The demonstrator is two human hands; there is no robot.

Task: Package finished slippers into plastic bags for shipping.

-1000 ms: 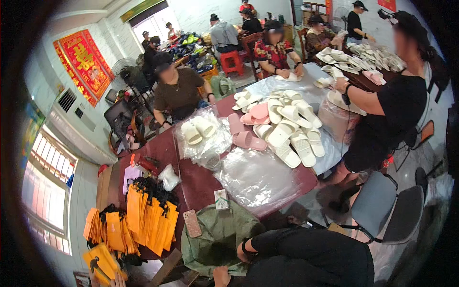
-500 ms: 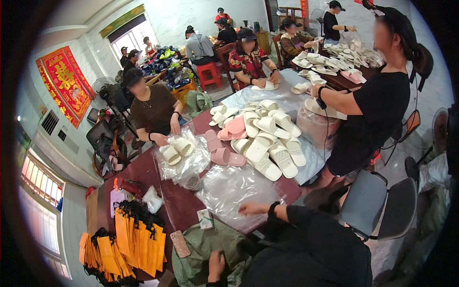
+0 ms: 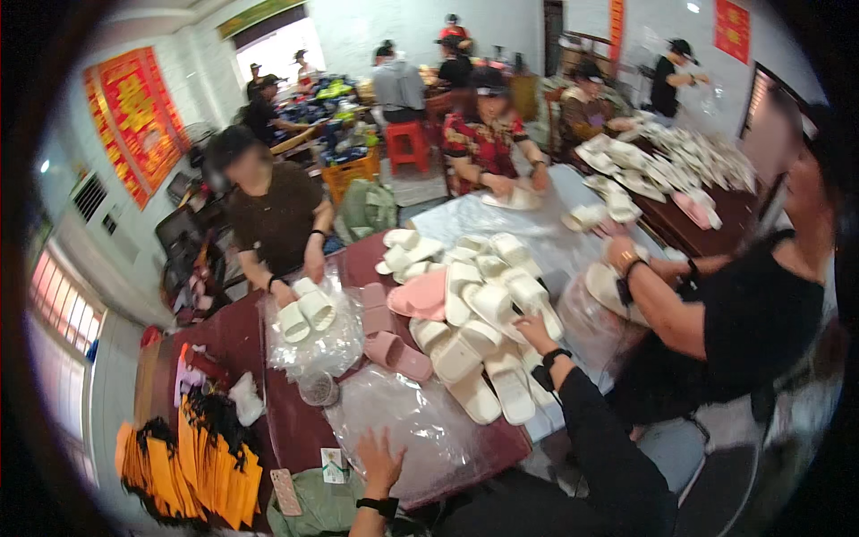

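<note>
My right hand point(image 3: 539, 333) reaches over the right side of a heap of cream slippers point(image 3: 488, 309), fingers stretched out; whether it touches one I cannot tell. Fingers spread, my left hand point(image 3: 380, 461) is open at the near edge of a stack of clear plastic bags point(image 3: 407, 421), holding nothing. Pink slippers point(image 3: 398, 355) lie at the left of the heap, between it and a plastic-covered spot where a co-worker handles a pair of cream slippers point(image 3: 306, 311).
Orange strips with black cords point(image 3: 210, 456) lie at the near left. A phone point(image 3: 284, 492), a small card point(image 3: 335, 465) and green cloth point(image 3: 313, 506) are by my left arm. A round clear container point(image 3: 318, 388) stands beside the bags. A co-worker's arms point(image 3: 644, 268) are close on the right.
My right hand has moved from the plastic bags up to the slipper heap. My left hand has risen from the green cloth to the bags and spread its fingers. The view has shifted.
</note>
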